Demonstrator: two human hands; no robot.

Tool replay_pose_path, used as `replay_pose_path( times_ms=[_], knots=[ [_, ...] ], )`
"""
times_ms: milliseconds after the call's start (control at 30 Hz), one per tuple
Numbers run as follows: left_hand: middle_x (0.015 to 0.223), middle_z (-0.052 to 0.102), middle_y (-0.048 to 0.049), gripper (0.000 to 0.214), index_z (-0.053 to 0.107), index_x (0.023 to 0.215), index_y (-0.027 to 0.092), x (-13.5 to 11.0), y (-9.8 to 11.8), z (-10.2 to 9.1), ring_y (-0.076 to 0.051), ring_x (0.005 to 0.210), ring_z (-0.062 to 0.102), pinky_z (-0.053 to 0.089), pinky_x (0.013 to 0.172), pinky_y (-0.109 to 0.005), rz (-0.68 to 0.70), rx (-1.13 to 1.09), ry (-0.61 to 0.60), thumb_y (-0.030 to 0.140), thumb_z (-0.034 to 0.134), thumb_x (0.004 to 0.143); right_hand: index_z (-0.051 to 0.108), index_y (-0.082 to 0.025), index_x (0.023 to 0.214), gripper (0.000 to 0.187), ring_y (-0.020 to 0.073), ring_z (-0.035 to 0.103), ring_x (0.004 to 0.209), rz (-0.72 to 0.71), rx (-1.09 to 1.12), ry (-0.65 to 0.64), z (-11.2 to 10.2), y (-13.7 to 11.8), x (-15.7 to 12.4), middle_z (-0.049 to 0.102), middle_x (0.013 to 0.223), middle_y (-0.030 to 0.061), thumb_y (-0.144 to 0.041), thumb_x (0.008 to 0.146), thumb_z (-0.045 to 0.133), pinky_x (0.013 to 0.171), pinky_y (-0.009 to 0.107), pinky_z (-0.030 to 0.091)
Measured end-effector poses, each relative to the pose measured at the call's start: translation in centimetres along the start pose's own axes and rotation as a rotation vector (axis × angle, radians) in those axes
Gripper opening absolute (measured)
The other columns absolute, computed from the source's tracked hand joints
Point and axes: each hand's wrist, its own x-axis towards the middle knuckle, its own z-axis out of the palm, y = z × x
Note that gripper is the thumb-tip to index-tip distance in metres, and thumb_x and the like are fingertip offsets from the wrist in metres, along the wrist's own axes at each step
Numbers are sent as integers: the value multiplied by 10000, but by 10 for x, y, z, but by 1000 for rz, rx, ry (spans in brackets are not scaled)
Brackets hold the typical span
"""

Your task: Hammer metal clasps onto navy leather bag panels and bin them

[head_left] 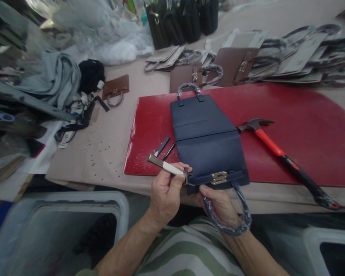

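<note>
A navy leather bag panel [201, 119] lies opened out, with a wrapped handle at each end and a gold-coloured clasp [219, 177] on its near strap. My left hand [167, 188] pinches a white-gripped metal punch-like tool [167, 166], its dark tip at the strap's left end. I cannot tell whether the tip touches the leather. My right hand [220, 203] grips the panel's near edge below the clasp, inside the loop of the near wrapped handle [243, 214].
Under the panel is a red board [293, 126]. A claw hammer [281, 155] lies to the right, two small dark bars [162, 146] to the left. Brown bag panels [232, 63] and dark bags [181, 21] stand behind. Plastic bins [123, 214] sit below the table edge.
</note>
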Motion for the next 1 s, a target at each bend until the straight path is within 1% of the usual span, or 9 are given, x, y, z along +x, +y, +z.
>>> replay_pose_path(
  times_ms=[167,367,400,500,567,667,733,867,1000],
  knots=[
    [1101,727,-85,152,650,1055,179,-3,2,1,-204,1003,723,578,906,-312,23,77,-5,293,560,1010,756,-196,704,292,194,585,682,64,-1,19,3,-1,-3,664,693,33,-428,622,913,763,379,540],
    [1086,730,-91,191,671,1049,171,-2,-3,1,-208,987,720,577,896,-309,-37,37,9,325,571,1000,780,-222,956,394,208,646,821,9,-40,35,21,-17,-17,735,1021,46,-428,647,911,693,340,576],
    [1076,731,-89,193,676,1048,171,-2,-4,1,-207,983,721,576,896,-308,-38,29,7,329,579,995,777,-218,937,388,204,651,794,12,-74,27,23,-20,-18,740,988,48,-437,647,912,666,329,575],
    [1039,736,-87,202,688,1040,167,0,-8,1,-206,964,728,579,884,-304,-76,6,11,338,598,983,745,-181,772,372,173,627,621,67,-190,-46,23,-27,-22,708,715,51,-501,656,898,585,292,546],
    [1021,742,-89,214,691,1031,158,1,-10,2,-207,947,736,584,864,-299,-109,-19,13,347,605,977,719,-169,720,412,152,598,547,110,-233,-59,21,-29,-23,674,634,46,-542,660,883,532,267,512],
    [1006,749,-87,216,692,1030,152,3,-12,0,-201,930,744,586,847,-285,-140,-50,6,345,619,966,716,-161,744,436,134,579,511,180,-253,-35,18,-30,-25,684,656,49,-556,655,879,488,246,470],
    [991,749,-81,214,689,1023,152,4,-11,-1,-198,920,747,587,842,-280,-151,-82,4,345,626,957,727,-157,757,431,144,598,545,194,-246,-73,17,-29,-27,696,681,58,-548,656,877,522,258,481],
    [991,737,-75,210,680,992,154,3,-5,-4,-201,923,747,591,844,-283,-123,-115,-1,356,651,939,723,-160,695,386,168,612,637,94,-238,-188,17,-27,-28,681,663,56,-523,692,856,646,298,500],
    [983,734,-76,211,674,975,154,2,0,-6,-202,929,745,591,855,-283,-85,-100,-8,362,660,940,718,-173,684,332,166,586,620,26,-229,-162,17,-21,-25,665,637,38,-472,688,864,663,314,485]
  ],
)
